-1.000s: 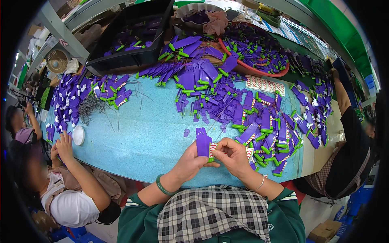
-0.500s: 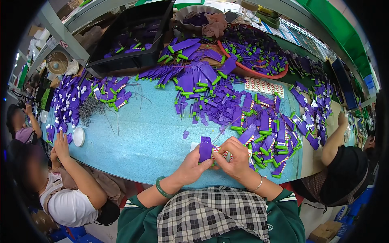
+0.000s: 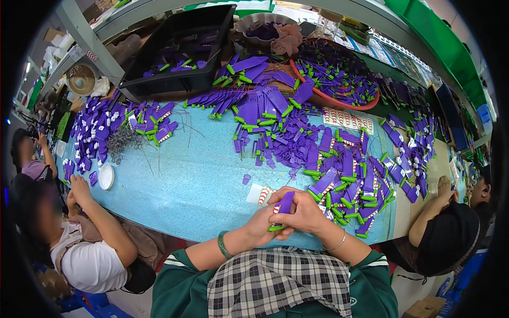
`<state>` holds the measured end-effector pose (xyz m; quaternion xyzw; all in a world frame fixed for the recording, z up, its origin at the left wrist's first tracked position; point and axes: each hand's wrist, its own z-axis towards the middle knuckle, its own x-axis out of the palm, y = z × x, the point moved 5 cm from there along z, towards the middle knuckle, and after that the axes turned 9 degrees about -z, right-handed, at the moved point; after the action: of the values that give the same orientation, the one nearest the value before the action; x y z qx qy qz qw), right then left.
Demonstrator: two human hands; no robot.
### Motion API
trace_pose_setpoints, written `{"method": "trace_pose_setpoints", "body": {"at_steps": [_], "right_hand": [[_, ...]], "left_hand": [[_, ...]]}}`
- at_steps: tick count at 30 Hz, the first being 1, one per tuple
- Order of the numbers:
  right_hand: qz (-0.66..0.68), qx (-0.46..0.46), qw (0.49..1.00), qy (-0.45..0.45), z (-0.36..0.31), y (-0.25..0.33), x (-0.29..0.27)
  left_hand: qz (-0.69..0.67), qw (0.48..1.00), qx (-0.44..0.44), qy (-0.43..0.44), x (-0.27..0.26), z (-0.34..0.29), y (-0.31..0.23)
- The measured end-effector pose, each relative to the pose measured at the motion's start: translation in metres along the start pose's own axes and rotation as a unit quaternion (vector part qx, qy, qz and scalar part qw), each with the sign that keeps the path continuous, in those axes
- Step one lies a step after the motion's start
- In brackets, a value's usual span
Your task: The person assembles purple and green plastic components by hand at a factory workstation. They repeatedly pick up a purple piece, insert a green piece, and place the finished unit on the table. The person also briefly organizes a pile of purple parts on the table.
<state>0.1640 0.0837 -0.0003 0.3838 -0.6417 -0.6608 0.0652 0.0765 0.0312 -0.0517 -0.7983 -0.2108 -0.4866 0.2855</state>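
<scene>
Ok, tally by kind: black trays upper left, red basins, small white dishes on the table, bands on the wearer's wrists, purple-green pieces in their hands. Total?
Black tray: 1
Red basin: 1
Small white dish: 1
Wrist bands, green bangle and silvery bracelet: 2
Purple-green piece, between left hand and right hand: 1
Total: 6

Purple-green piece point(image 3: 286, 204), blue tabletop point(image 3: 196, 183), checked cloth point(image 3: 278, 283)
</scene>
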Motion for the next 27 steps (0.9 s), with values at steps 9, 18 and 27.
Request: {"method": "trace_pose_setpoints", "body": {"at_steps": [9, 18, 27], "right_hand": [[0.244, -0.026, 0.969, -0.011, -0.007, 0.006, -0.006], [0.368, 0.057, 0.928, 0.026, -0.005, 0.001, -0.007], [0.356, 0.101, 0.929, 0.013, 0.000, 0.003, -0.003]], "left_hand": [[0.104, 0.990, 0.024, 0.094, 0.026, -0.018, -0.019], [0.766, 0.251, 0.590, 0.041, 0.080, -0.071, -0.073], [0.737, 0.261, 0.606, 0.147, 0.068, -0.070, -0.054]]}}
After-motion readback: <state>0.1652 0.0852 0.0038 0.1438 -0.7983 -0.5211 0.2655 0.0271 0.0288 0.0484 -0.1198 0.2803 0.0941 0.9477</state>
